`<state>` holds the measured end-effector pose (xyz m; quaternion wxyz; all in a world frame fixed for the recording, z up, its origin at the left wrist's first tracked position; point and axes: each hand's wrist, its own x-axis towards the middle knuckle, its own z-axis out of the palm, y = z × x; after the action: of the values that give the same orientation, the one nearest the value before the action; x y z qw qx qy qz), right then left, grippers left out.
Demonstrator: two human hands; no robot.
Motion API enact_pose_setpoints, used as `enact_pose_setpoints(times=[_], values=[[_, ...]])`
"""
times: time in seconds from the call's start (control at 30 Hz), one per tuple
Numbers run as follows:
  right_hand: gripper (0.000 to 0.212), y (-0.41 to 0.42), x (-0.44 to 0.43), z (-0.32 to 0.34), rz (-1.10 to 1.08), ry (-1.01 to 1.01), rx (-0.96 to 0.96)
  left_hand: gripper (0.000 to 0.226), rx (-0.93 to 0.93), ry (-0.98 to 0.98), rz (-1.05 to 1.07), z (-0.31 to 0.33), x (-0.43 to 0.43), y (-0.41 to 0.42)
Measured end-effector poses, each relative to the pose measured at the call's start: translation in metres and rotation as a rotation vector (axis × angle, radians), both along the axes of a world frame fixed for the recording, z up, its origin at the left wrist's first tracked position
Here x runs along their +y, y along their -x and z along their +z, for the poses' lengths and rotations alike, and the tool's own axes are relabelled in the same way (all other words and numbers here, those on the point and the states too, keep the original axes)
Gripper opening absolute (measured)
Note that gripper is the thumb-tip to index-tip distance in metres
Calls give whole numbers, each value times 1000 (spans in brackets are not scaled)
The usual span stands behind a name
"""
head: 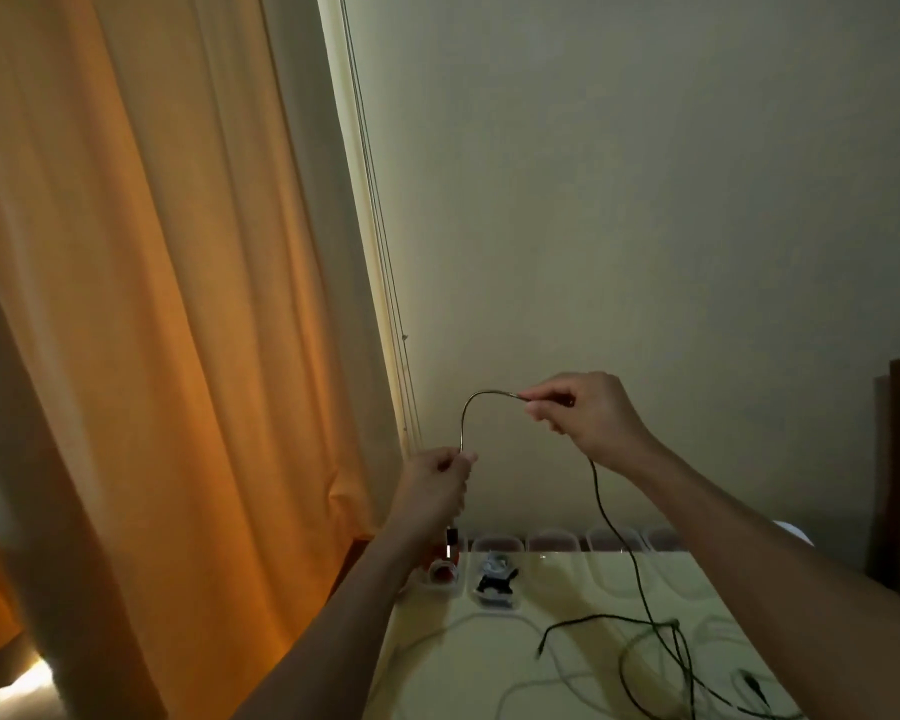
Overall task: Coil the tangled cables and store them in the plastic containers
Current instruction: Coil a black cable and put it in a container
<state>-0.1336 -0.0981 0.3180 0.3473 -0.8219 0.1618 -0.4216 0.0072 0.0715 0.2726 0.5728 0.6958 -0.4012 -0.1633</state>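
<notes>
Finding 1, risk at the grip: the left fingers (462, 460) pinch the dark cable (470, 407) near one end, and the right fingers (536, 396) pinch it further along; only a short arch of cable spans the two pinches. In my judgement a thin, smooth cord held this lightly could slip through either pinch if tugged; any loop formed would then spring apart.

Finding 2, risk further out: from the right hand (591, 415) the cable drops toward five o'clock to the table (479, 662), where it runs into a loose knot of dark strands (668, 634) lying over pale cables (541, 682). Drawing in more length before that knot is freed would likely tighten it, or drag the pale cables along; the cable passes just beside the plastic containers (492, 604) at the table's far edge, so a snag could shift one of them.

Finding 3, pose: both hands are raised well clear of the table, fingers curled, thumbs closing each pinch; the right hand sits at about two o'clock from the left hand (435, 480), knuckles upward. Both forearms are bare and rise from the six o'clock side, converging toward twelve o'clock.

Finding 4: no coil is yet formed; two containers hold items, the others look vacant.
</notes>
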Motion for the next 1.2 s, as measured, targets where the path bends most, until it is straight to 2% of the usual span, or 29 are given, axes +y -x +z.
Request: enact_pose_setpoints(times=[0.1, 0.2, 0.4, 0.53, 0.73, 0.8, 0.87, 1.0, 1.07, 1.2], values=[[18, -2, 5, -5, 25, 66, 48, 40, 145, 79, -79, 14, -11, 10], [19, -2, 13, -10, 63, 123, 128, 41, 266, 216, -129, 28, -19, 21], [14, 6, 15, -15, -1, 112, 192, 28, 252, 267, -43, 37, -28, 22], [8, 17, 5, -32, 58, 44, 279, 25, 294, 375, 49, 45, -24, 2], [23, 43, -27, -75, -21, 17, 425, 26, 281, 539, 188, 66, 2, -45], [25, 46, -35, -73, -113, 30, 391, 27, 170, 463, 216, 62, 8, -54], [24, 43, -40, -54, -209, 33, 290, 29, -12, 274, 256, 50, 10, -58], [6, 29, -40, 10, -234, -82, -90, 24, -287, -32, 155, 18, 4, -50], [6, 26, -34, 46, -214, -14, -197, 20, -311, -55, 96, 6, 0, -43], [9, 31, -15, 95, -167, 276, -227, 18, -170, 45, 62, 4, -2, -28]])
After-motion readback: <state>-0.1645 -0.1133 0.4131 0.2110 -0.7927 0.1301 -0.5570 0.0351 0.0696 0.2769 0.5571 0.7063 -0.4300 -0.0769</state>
